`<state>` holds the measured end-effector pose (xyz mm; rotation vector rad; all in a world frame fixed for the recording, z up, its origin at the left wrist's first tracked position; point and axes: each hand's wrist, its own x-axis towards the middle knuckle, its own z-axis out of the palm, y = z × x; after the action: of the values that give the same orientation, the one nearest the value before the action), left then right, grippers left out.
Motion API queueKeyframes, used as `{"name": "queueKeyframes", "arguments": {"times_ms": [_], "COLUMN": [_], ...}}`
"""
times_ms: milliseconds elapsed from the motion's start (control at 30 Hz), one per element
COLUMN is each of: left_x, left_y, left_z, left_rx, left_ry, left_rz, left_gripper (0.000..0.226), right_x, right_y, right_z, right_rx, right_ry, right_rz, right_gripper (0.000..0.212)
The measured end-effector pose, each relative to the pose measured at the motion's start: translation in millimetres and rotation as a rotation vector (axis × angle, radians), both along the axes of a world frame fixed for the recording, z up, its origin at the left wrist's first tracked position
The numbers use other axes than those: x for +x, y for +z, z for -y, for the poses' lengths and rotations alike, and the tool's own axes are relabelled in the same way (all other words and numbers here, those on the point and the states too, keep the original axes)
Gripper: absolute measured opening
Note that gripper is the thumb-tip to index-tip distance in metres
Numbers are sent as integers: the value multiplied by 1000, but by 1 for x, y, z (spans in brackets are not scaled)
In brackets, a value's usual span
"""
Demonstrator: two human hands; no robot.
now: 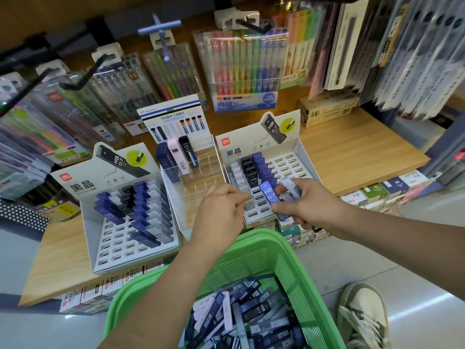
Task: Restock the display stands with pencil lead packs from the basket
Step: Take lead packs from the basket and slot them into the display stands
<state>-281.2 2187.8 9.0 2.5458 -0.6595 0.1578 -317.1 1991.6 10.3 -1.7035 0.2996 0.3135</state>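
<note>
Hands over rt stand: my R hand grips blue HB 0.7 pack plus clear packs; L hand fingers bunched atop grey pack, grip unclear.

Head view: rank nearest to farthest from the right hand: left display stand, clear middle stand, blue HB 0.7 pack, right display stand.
1. blue HB 0.7 pack, in the right hand
2. right display stand, just behind
3. clear middle stand, leftward
4. left display stand, far left
</note>
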Motion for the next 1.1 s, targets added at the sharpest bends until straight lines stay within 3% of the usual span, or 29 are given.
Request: {"name": "queueKeyframes", "arguments": {"times_ms": [100,233,300,467,667,867,1100], "left_x": [-7,-20,-24,-24,-18,-3,7], "left_y": [8,15,17,23,37,58,64], "left_z": [-1,-2,-3,-17,-33,-59,-30], "left_rx": [-359,-896,-980,-1106,-1017,-920,-695], "left_ry": [170,137,131,233,266,304,197], "left_rz": [-285,-822,-893,-880,-843,-659,-478], "left_gripper": [29,34,41,34,18,19,15], "right_x": [0,-2,-4,-4,0,6,5], "right_y": [7,16,20,23,27,27,15], "right_z": [0,-6,-11,-16,-24,-42,-18], "right_rx": [79,224,283,404,357,279,336], "right_ry": [27,124,182,232,212,202,393], "right_rz": [-32,-98,-143,-227,-172,-241,-492], "right_gripper": [16,14,16,9,7,37,13]}}
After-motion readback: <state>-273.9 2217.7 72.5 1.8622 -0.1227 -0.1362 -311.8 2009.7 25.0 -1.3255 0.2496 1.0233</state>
